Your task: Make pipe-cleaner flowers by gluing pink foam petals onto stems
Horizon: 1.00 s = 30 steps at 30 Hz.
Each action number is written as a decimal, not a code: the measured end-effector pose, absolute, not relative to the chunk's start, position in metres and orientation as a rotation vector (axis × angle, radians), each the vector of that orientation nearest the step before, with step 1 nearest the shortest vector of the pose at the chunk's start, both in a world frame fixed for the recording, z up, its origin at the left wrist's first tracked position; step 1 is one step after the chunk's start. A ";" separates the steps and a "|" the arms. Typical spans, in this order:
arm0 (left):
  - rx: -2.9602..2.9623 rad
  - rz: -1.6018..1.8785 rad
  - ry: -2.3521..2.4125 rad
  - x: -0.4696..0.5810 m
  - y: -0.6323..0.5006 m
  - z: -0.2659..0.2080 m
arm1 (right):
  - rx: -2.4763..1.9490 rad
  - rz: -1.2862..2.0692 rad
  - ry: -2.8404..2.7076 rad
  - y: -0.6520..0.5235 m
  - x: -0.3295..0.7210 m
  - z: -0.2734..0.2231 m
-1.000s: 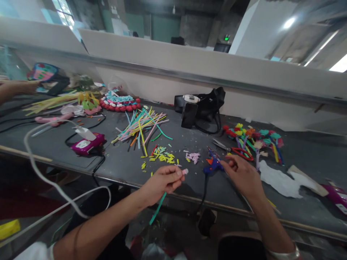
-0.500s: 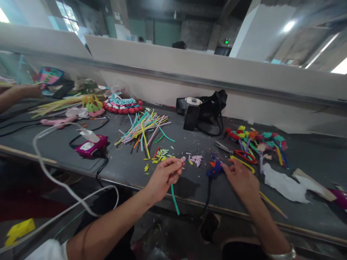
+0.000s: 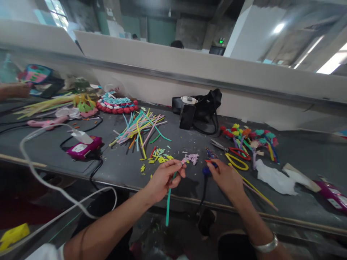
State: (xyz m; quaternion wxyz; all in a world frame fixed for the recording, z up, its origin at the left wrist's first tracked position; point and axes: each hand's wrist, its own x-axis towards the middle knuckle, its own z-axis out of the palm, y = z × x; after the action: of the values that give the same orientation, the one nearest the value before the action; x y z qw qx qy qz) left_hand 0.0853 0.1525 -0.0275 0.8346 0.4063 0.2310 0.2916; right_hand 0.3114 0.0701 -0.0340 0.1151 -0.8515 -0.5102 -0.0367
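Your left hand [image 3: 164, 178] pinches a pink bit [image 3: 184, 161] between the thumb and pointing finger, and its other fingers curl in. A long, thin green stem [image 3: 168, 207] hangs down from this hand, past the front edge of the dark, flat table [image 3: 116, 169]. The pink bit sits at your fingertips, but I cannot tell if it is joined to the stem. Your right hand [image 3: 227, 178] is at the blue glue gun [image 3: 206, 170], which lies on the table with a bit of orange showing. Your right fingers bend down over it, but I cannot tell if they grip it. Between your hands lie small, chopped pale purple bits [image 3: 193, 158], and to their left are short yellow bits [image 3: 162, 159]. Farther back, a messy pile of thin, straight stems [image 3: 138, 128] in many colors lies crisscross. Near your right hand are scissors [image 3: 230, 149] with pointy metal blades and a red handle, and 2 long thin sticks, 1 yellow and 1 pink. Behind the scissors sits a bunch of frilly, bright flowers [image 3: 249, 135], and a thin, wrinkly white sheet [image 3: 273, 177] lies to the right.
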 end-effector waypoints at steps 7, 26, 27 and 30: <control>1.049 0.651 0.587 0.109 0.155 -0.031 | -2.647 -0.157 -1.093 0.035 0.412 -0.018; 1.236 0.756 0.613 0.150 0.142 -0.048 | -2.408 0.110 -1.112 0.030 0.405 -0.027; 1.148 0.741 0.578 0.150 0.139 -0.047 | -2.361 0.098 -1.098 0.031 0.398 -0.023; 0.912 0.725 0.493 0.151 0.131 -0.045 | -2.106 0.281 -1.112 0.036 0.357 -0.014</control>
State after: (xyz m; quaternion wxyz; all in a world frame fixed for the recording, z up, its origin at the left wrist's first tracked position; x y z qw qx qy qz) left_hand 0.1506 0.1308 -0.0453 0.8063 0.4263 0.2306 0.3390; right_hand 0.3575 0.0360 -0.0136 0.3634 -0.8182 -0.4320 0.1092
